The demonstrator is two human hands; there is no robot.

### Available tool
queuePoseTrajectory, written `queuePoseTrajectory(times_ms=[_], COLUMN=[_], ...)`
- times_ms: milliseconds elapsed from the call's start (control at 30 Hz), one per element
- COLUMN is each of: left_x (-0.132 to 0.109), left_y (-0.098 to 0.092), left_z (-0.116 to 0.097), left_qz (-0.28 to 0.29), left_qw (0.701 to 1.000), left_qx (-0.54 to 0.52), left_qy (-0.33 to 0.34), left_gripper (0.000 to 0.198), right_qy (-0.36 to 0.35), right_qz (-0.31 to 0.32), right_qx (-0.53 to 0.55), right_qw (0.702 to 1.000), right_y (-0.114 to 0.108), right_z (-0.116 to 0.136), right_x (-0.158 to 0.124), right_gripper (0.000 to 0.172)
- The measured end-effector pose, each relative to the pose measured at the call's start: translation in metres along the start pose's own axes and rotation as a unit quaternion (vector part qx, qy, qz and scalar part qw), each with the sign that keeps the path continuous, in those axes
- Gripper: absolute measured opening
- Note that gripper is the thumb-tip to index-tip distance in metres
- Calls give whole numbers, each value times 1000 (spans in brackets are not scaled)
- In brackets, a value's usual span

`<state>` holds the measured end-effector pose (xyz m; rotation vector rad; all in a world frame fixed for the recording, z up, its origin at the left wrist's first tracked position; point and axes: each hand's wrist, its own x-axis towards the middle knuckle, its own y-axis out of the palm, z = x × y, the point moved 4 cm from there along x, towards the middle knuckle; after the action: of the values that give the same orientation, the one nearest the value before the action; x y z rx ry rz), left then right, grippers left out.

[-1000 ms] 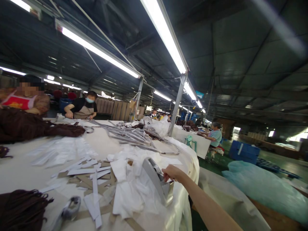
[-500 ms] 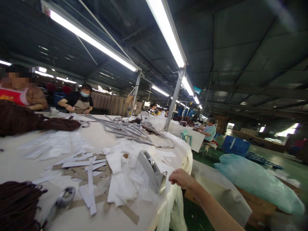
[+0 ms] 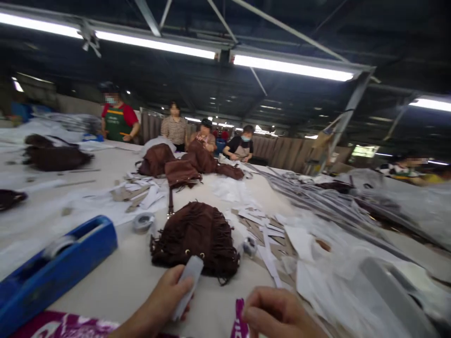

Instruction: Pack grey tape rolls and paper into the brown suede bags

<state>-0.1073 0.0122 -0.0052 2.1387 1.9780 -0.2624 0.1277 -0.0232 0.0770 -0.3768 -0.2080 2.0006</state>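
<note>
My left hand [image 3: 160, 298] is closed around a flat pale grey strip [image 3: 189, 285] whose material I cannot make out. Just beyond its tip lies a dark brown fringed bag [image 3: 197, 230] with a strap and metal eyelets. At the lower middle, my right hand [image 3: 282, 312] is curled, with thumb and fingers together; anything in them is hidden. A narrow purple printed piece [image 3: 239, 317] shows right beside its fingertips; contact is unclear. More purple printed plastic [image 3: 70, 326] lies under my left forearm.
A blue tape dispenser [image 3: 102, 234] stands at left, a grey one [image 3: 391, 291] at right. A tape roll [image 3: 143, 222] sits near the bag. Paper strips [image 3: 266, 244], more brown bags [image 3: 183, 171] and long grey strips [image 3: 303, 190] cover the table. Several people stand across it.
The view has swung left. My left hand has come into view with the grey strip. My right hand, earlier beside the grey dispenser at the table edge, is now at the lower middle.
</note>
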Motion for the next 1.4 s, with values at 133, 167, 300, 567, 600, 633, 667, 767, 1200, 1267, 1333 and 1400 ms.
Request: queuePoseTrajectory(times_ms=[133,167,300,567,600,633,667,767,1200,1267,1333,1400], left_x=[-1,-1,-3,8,9,11,12,12,7,7,8,9], left_y=[11,14,12,4,4,4,3,0,6,6,6,6], left_z=[-5,-5,-3,5,6,6,6,1,2,3,3,3], left_qz=[-19,-15,-2,-1,-2,-4,-10,-51,23,32,30,31], left_qw=[999,998,998,993,993,992,991,980,996,997,998,998], left_qx=[35,41,54,85,88,95,109,151,47,23,13,8], left_qy=[33,36,37,85,80,77,81,123,78,65,58,54], left_gripper=[13,10,10,24,27,27,26,22,39,42,45,47], right_qy=[-76,-75,-40,0,8,17,24,33,-45,-51,-68,-89], right_qz=[-9,-22,-34,-26,-16,-4,6,18,128,122,118,112], right_qx=[-12,-29,-71,-43,-31,-19,-8,14,160,163,176,191], right_qw=[997,996,996,999,999,1000,1000,999,978,978,975,971], right_y=[68,73,74,78,78,79,79,77,84,87,88,86], right_z=[9,3,-22,-21,-21,-22,-23,-21,-23,-27,-27,-23], right_x=[76,89,117,118,118,117,115,108,103,105,104,102], right_gripper=[19,19,19,19,19,20,21,19,40,40,39,37])
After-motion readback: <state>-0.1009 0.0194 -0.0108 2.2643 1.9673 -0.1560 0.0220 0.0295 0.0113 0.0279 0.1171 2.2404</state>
